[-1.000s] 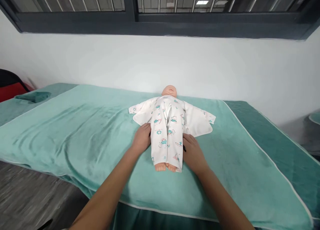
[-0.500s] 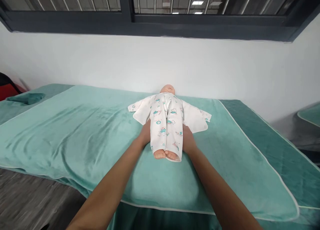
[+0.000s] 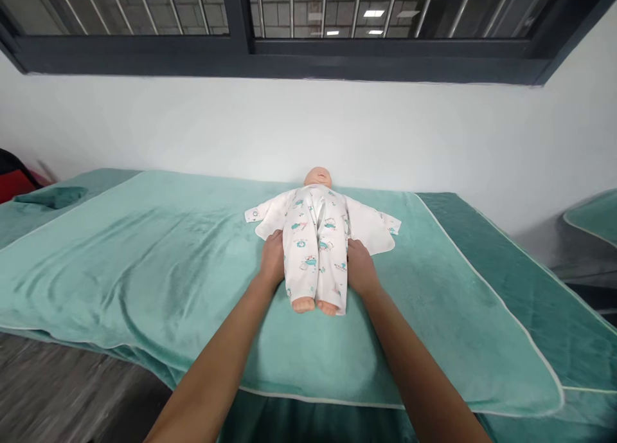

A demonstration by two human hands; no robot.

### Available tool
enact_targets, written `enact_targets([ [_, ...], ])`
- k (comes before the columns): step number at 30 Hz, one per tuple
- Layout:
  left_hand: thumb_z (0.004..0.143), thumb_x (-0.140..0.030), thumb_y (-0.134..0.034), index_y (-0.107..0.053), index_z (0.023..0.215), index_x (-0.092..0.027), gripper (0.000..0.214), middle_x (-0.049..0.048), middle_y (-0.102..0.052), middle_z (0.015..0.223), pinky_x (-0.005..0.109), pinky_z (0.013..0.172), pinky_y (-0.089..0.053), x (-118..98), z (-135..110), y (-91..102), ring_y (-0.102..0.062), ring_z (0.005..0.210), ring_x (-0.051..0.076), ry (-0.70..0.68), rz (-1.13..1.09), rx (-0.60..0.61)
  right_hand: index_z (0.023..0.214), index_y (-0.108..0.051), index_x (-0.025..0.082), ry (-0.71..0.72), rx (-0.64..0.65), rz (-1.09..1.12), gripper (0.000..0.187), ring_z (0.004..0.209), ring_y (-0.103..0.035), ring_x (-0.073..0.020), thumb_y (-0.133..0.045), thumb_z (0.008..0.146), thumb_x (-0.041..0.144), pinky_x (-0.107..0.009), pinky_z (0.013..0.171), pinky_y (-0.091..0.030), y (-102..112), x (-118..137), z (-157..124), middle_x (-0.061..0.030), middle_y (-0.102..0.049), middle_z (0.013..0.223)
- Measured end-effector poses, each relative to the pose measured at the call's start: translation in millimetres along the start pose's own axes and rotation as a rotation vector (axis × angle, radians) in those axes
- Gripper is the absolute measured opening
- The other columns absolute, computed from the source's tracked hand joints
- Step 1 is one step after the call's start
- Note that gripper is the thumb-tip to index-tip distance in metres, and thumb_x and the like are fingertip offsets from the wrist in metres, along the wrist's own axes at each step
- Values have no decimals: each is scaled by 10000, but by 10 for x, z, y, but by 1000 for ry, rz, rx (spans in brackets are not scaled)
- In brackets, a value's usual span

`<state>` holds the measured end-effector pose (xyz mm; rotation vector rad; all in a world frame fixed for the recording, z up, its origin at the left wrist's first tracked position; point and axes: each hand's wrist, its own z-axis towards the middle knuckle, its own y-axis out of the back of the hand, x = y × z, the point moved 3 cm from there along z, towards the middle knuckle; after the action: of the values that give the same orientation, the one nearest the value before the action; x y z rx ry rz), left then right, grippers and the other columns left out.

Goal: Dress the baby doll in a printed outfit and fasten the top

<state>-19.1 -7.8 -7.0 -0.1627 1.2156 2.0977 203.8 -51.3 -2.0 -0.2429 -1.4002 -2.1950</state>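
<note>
A baby doll point(image 3: 317, 175) lies on the bed with its head toward the wall and its feet toward me. It wears white printed trousers point(image 3: 308, 263), and both feet point(image 3: 303, 305) show at the leg openings. The white top point(image 3: 367, 227) spreads out on both sides, sleeves stretched sideways. At the trousers' left edge, my left hand point(image 3: 273, 258) is closed on the cloth with its fingers curled. My right hand point(image 3: 360, 266) grips the opposite edge in the same way; its fingertips are partly hidden behind the trousers.
A light green blanket point(image 3: 193, 250) with pale piping covers the bed, creased on the left. Darker green cloth point(image 3: 520, 289) shows at the right. Behind stand a white wall point(image 3: 193, 121) and a barred window point(image 3: 308, 51). A red and black item point(image 3: 14, 179) is at far left.
The trouser legs look straighter, and the feet show more evenly at the openings. Both hands stay at the trousers' sides, the left slightly farther out. The view has shifted a little.
</note>
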Motion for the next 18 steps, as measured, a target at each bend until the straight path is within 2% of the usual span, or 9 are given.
enact_targets([
  [5, 873, -109, -470, -638, 734, -192, 233, 90, -671, 855, 383, 787, -437, 99, -173, 94, -557, 903, 262, -89, 114, 29, 715, -626, 192, 67, 34, -35, 244, 826, -530, -213, -476, 822, 32, -331, 768, -426, 42, -70, -150, -68, -646, 832],
  [10, 794, -53, -466, -542, 644, -208, 229, 70, -634, 760, 368, 752, -432, 183, -276, 107, -528, 839, 247, -62, 113, 62, 859, -691, 195, 116, 28, 41, 317, 909, -571, -225, -445, 804, 4, -352, 834, -448, 145, -91, -381, -63, -695, 935],
  [14, 739, -31, -429, -519, 636, -218, 231, 56, -621, 736, 355, 746, -435, 234, -268, 99, -532, 809, 234, 1, -12, 40, 891, -691, 208, 61, -19, 187, 344, 948, -610, -215, -429, 790, 10, -362, 870, -467, 206, -106, -420, -47, -702, 964],
  [18, 711, -47, -425, -576, 682, -218, 230, 41, -648, 756, 339, 754, -441, 268, -262, 118, -557, 820, 222, 82, -154, -30, 903, -683, 208, -59, -131, 322, 242, 912, -637, -203, -470, 865, 100, -355, 842, -488, 265, -138, -394, -42, -699, 940],
])
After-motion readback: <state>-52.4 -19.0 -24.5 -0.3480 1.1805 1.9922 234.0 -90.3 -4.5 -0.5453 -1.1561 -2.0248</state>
